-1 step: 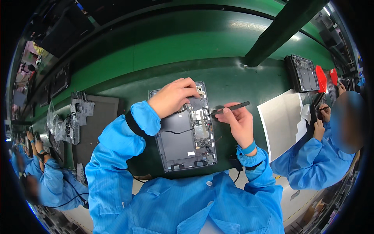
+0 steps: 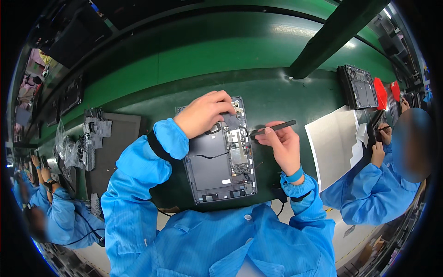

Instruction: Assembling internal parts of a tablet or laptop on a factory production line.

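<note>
An opened tablet lies in front of me, its grey housing and inner circuit board showing. My left hand rests over its upper left part. The fingers are bent and drawn together at the board, and whatever is between their tips is hidden. Black tweezers are gripped in my right hand at the tablet's right edge. Their tip points left toward the board; whether it touches cannot be made out. A thin black cable curves across the housing below my left hand.
A dark tray with stacked grey parts and clear plastic bags sits left. At right are a pale sheet, stacked tablet housings and red bins. A green post rises behind. Co-workers sit on both sides.
</note>
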`<state>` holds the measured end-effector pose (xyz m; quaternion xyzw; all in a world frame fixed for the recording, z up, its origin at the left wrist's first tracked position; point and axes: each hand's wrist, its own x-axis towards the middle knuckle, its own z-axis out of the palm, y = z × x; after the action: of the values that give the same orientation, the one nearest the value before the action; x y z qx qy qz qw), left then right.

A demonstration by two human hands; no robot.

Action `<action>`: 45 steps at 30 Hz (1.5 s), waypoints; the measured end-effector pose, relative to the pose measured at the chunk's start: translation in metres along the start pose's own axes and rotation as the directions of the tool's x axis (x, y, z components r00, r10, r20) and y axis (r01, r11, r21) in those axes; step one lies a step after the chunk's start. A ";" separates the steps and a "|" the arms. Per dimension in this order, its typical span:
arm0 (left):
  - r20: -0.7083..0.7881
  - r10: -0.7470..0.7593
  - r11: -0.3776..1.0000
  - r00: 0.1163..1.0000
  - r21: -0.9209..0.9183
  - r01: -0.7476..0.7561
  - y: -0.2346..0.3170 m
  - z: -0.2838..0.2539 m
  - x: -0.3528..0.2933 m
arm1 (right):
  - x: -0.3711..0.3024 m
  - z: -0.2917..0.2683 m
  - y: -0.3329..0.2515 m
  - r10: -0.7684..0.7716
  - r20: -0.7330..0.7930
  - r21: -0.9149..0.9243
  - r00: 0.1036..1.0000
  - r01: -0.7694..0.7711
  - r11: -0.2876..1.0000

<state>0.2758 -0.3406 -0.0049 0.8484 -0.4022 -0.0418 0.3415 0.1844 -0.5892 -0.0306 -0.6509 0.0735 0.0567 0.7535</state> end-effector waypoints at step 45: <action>-0.057 -0.197 0.980 0.979 -0.004 0.197 0.036 0.034 -0.017 | 0.017 0.011 0.006 0.169 0.014 0.115 0.985 -0.170 0.979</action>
<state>0.2294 -0.3627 -0.0125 0.8854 -0.3061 -0.0506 0.3462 0.2004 -0.5777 -0.0384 -0.5974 0.1304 0.1176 0.7824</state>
